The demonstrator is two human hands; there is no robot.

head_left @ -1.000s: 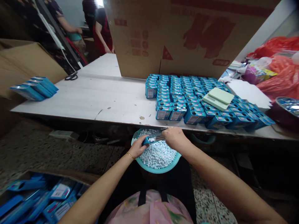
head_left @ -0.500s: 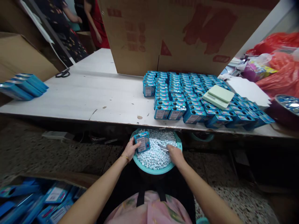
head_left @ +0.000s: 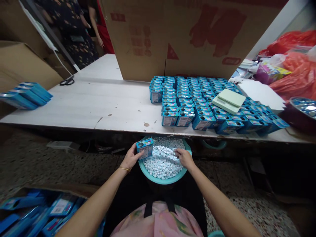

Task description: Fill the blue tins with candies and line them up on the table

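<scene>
My left hand (head_left: 129, 159) is closed around a blue printed box (head_left: 145, 149) with a dark round opening in its top, held over the left rim of the basin. The turquoise basin (head_left: 161, 181) sits at my lap, filled with small white and pale blue pellets (head_left: 161, 168). Over its right part, my right hand (head_left: 184, 158) pinches the handle of a metal scoop, which is mostly hidden under a heap of pellets. The heap stretches leftward from my fingers toward the box.
Rows of similar blue boxes (head_left: 170, 119) stand on the white table (head_left: 111, 102), with a pale green scale (head_left: 229, 100) on top. Scissors (head_left: 66, 80) and more boxes (head_left: 27, 95) lie left. A large carton (head_left: 148, 39) stands behind. A carton of blue boxes (head_left: 37, 210) is at lower left.
The scoop has come up out of the pellets with a load on it. My left hand and the box have shifted slightly left, and the box's top now faces me more.
</scene>
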